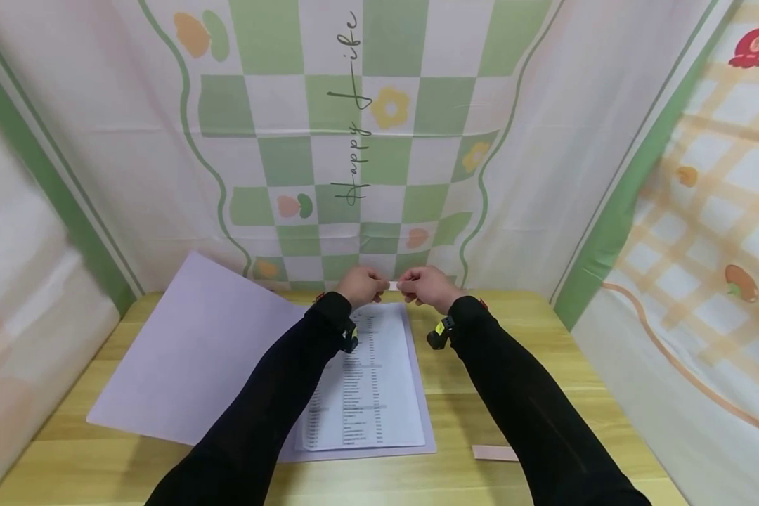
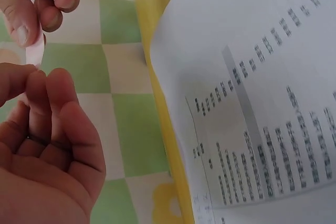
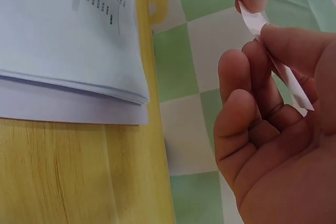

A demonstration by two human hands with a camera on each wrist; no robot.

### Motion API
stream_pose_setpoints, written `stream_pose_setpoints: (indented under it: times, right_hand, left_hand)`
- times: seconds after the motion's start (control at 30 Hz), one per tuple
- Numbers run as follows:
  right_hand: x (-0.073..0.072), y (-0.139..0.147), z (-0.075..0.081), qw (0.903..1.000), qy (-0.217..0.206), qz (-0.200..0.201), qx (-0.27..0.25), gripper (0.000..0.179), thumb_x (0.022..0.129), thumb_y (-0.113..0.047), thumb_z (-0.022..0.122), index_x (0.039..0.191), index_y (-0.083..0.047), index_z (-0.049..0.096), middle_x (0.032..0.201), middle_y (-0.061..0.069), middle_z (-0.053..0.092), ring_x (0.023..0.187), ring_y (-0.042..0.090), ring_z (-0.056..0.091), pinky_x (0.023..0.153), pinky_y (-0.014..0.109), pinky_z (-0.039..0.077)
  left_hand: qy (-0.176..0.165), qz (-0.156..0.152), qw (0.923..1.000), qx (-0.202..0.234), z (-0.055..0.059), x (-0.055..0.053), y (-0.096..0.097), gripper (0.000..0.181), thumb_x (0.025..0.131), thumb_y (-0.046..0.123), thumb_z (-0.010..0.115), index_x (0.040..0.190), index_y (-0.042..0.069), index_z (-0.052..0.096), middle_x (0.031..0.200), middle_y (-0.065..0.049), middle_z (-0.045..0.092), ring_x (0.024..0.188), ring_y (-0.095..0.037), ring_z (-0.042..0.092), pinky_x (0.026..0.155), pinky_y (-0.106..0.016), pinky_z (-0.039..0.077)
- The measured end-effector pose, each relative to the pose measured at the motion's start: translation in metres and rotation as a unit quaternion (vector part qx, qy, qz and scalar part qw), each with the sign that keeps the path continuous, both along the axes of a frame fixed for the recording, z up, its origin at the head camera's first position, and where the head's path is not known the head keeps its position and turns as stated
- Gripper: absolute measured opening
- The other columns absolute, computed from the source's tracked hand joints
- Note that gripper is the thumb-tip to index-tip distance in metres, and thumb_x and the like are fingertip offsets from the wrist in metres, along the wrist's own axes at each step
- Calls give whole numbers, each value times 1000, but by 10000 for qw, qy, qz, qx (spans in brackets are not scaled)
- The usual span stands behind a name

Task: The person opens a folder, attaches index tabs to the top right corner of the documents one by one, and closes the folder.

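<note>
Beyond the top of a stack of printed sheets (image 1: 367, 386), both hands meet at a narrow pale pink strip (image 3: 253, 23). My left hand (image 1: 360, 284) pinches one end between thumb and fingertips. With thumb and forefinger, my right hand (image 1: 431, 287) pinches it a short way along, and the tail runs past its palm in the right wrist view. Under the sheets lies a lavender folder (image 1: 429, 436), its cover (image 1: 196, 358) opened out to the left. In the left wrist view the printed page (image 2: 210, 35) is close beside the hands.
A second pale pink strip (image 1: 495, 453) lies on the wooden table (image 1: 455, 400), near the right forearm. A green-and-white checked cloth (image 1: 386, 154) hangs behind the table's far edge, and patterned cloth also hangs at both sides.
</note>
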State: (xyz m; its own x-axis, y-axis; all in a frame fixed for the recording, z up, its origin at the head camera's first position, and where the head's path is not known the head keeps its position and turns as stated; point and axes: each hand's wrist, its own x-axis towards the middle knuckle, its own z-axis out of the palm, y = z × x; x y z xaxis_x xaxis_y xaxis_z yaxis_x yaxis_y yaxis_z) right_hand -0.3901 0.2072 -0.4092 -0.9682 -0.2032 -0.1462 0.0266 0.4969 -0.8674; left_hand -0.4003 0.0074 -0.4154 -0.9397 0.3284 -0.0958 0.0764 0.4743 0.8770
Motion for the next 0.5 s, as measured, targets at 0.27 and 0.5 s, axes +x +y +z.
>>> stream_pose_setpoints:
  times: [0.27,0.5]
  right_hand:
    - [-3,2,-5,9995,-264,-166,-66,25,97,-18,66,108,5,69,98,20,63,83,30,62,76,43,50]
    - [-8,-2,-18,9963,-687,-343,-394,19,96,-14,63,101,4,68,91,14,66,82,32,70,72,39,56]
  left_hand:
    - [-572,74,9980,255,-5,-9,12,21,95,11,63,99,-9,68,78,-8,56,72,-25,60,73,-38,50]
    - [-525,70,9985,-154,-16,-18,16,22,87,8,67,93,-13,66,68,-4,53,63,-19,54,64,-32,47]
